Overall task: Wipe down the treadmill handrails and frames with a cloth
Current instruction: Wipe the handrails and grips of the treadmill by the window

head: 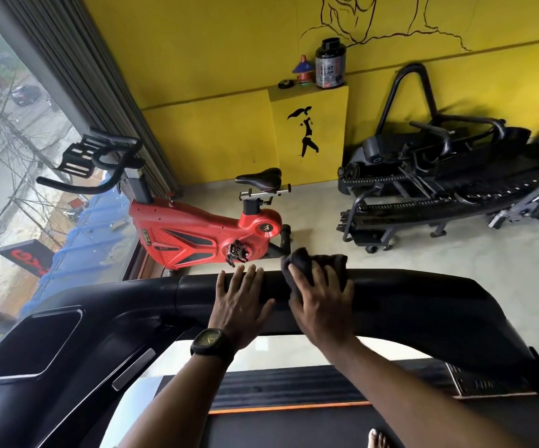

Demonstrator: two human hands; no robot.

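Treadmill handrail [423, 295]: black, broad, running across in front of the person.
Exercise bike [197, 234]: red, standing beyond the rail by the window.
Left hand [240, 302]: lying flat on the handrail, fingers straight, gripping nothing.
Right hand [321, 305]: pressing the cloth with spread fingers.
Cloth [313, 263]: dark, bunched, sitting on the handrail's top, just beside the left hand.
Wristwatch [211, 345]: black, sitting on the left wrist.
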